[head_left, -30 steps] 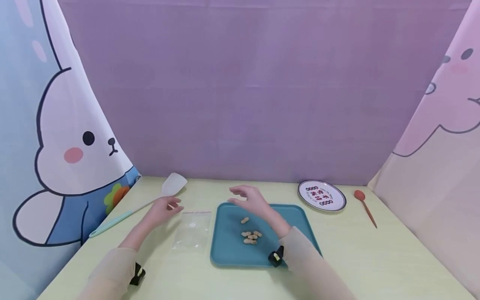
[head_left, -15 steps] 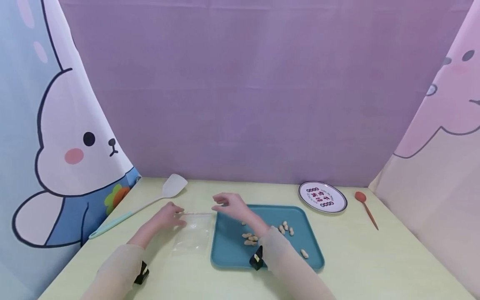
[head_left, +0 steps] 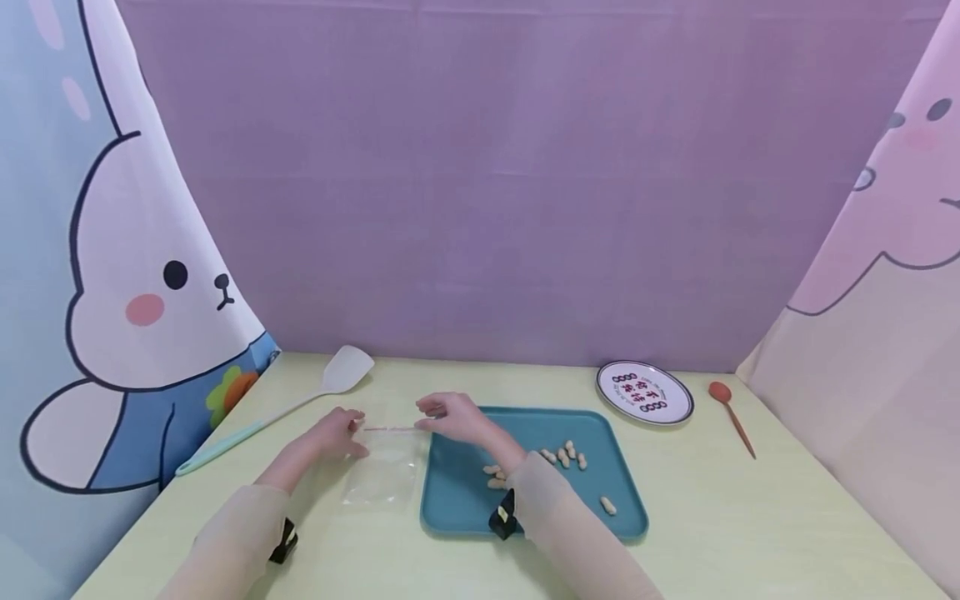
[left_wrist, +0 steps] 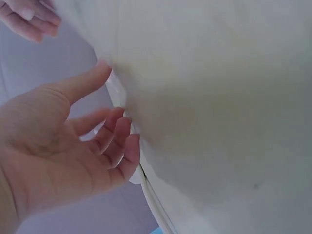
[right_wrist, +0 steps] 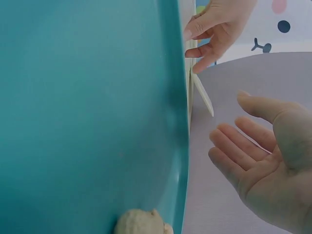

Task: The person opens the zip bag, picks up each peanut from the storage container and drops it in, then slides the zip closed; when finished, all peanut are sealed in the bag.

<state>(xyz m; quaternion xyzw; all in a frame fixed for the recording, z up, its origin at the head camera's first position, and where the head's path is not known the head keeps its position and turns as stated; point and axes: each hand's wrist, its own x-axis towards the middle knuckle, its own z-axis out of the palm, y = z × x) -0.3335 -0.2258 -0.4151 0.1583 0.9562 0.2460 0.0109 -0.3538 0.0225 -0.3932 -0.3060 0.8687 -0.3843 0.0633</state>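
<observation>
A clear zip bag (head_left: 381, 483) with a pinkish zip strip lies flat on the table, its strip at the far side. Beside the strip's left end is my left hand (head_left: 337, 432). In the left wrist view that left hand (left_wrist: 63, 141) has its thumb apart from loosely bent fingers, with nothing pinched between them. My right hand (head_left: 456, 418) hovers at the strip's right end, over the tray's far left corner. The right wrist view shows this right hand (right_wrist: 273, 170) with thumb and fingers spread apart, holding nothing.
To the right of the bag sits a teal tray (head_left: 456, 508) with several peanuts (head_left: 566, 458), some partly hidden by my right forearm. A white spatula (head_left: 347, 371) with a mint handle lies back left. A patterned plate (head_left: 645, 392) and a red spoon (head_left: 720, 392) are back right.
My right hand has moved left from above the tray to the bag's strip, uncovering peanuts on the tray's right side. My left hand has come slightly right and nearer to the bag.
</observation>
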